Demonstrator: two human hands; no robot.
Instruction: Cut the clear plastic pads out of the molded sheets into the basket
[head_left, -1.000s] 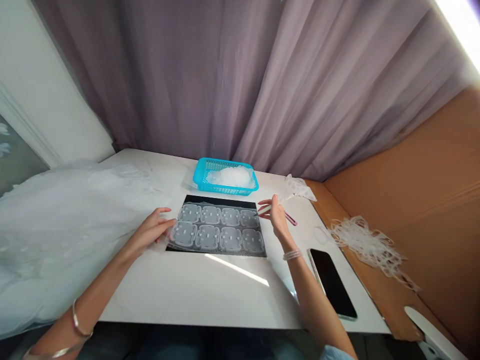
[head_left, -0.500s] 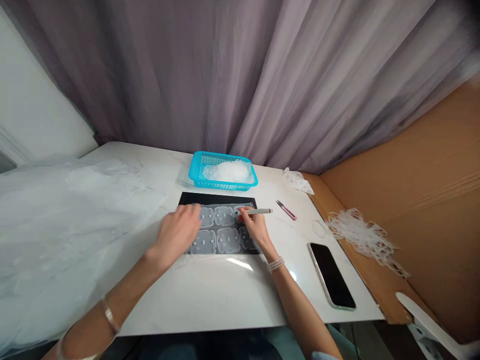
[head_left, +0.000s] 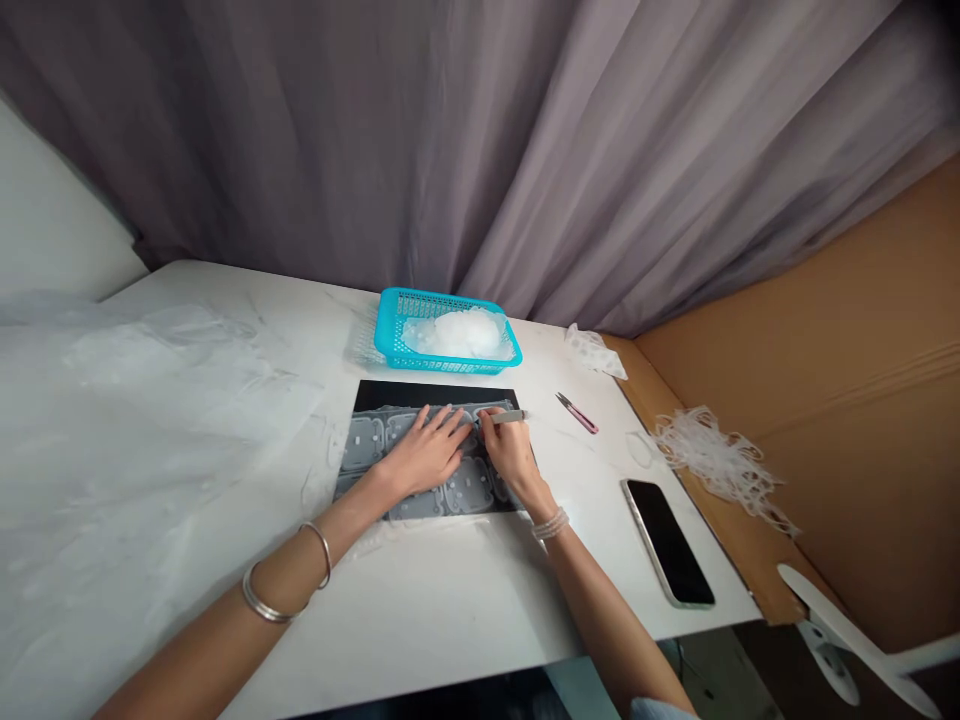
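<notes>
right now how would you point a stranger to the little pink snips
On the white table, find the black sheet under the left hand and right hand. Just right of it, above the black phone, lie small snips, the only pink thing there, metal blades pointing back-left.

Left hand (head_left: 424, 452) on moulded plastic sheet (head_left: 472, 487), right hand (head_left: 512, 450) around slim tool (head_left: 510, 416)
</notes>
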